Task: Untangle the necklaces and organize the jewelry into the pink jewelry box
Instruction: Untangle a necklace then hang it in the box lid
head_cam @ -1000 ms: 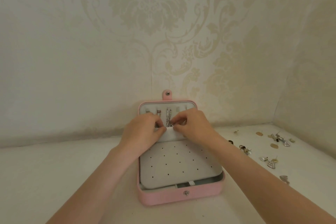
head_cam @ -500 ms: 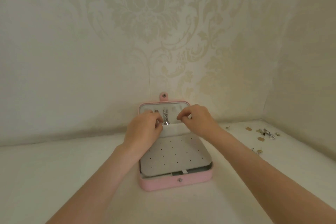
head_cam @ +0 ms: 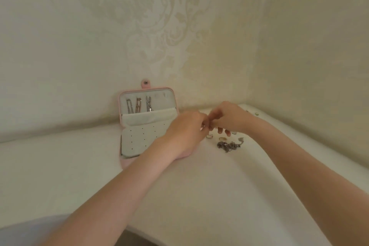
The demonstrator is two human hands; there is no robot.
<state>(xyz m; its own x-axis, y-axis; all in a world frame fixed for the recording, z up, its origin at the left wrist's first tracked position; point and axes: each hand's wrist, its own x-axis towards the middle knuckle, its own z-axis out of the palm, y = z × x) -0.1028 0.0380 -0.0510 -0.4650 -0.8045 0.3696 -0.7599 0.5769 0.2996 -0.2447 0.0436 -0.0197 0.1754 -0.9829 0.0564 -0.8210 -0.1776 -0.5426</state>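
Note:
The pink jewelry box (head_cam: 124, 163) stands open at the wall, its lid upright. Three necklaces (head_cam: 138, 105) hang in the lid above a white pocket. A white perforated panel (head_cam: 139, 142) covers the base. My left hand (head_cam: 185, 132) and my right hand (head_cam: 229, 119) meet fingertip to fingertip just right of the box, above the table. Together they pinch a small pale piece of jewelry (head_cam: 204, 126), too small to identify. A tangled silver chain pile (head_cam: 228, 146) lies on the table below my right hand.
Two rings (head_cam: 209, 136) lie on the white table beside the chain pile. Small studs (head_cam: 256, 114) sit near the back right corner. Patterned walls close in behind and at the right. The table's front edge curves at the bottom.
Both hands left the necklaces in the box lid and moved right to the loose jewelry. The camera turned right too, so the box now sits left of centre.

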